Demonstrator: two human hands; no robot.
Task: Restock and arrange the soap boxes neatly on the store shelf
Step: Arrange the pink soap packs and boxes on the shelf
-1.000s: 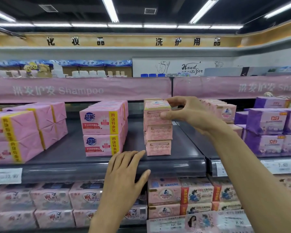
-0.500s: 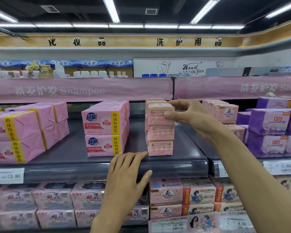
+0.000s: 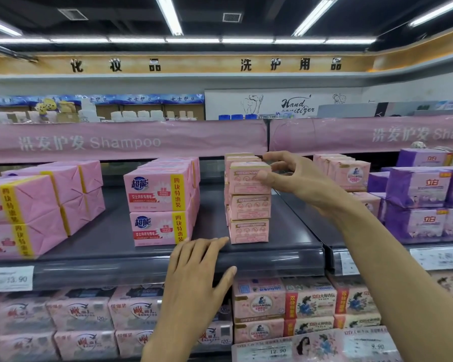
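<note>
Right now I am watching the right hand point(image 3: 296, 178) pinching the top soap box point(image 3: 243, 178) of a three-high stack. The thumb is pressing on the box's front face near its right edge and the index finger is curling over the top, while the other fingers are hanging loosely curled beside it. That box is sitting on the middle soap box point(image 3: 249, 206), which is resting on the bottom soap box point(image 3: 249, 231) near the front of the dark shelf point(image 3: 115, 246). More boxes of the same kind are standing behind the stack. The left hand point(image 3: 196, 273) is lying flat on the shelf's front lip, fingers straight and slightly spread, gripping nothing. It is sitting just below the gap between the stack and the blue-logo pink packs point(image 3: 157, 205) on the left. Purple boxes point(image 3: 416, 194) are filling the next bay on the right.
</note>
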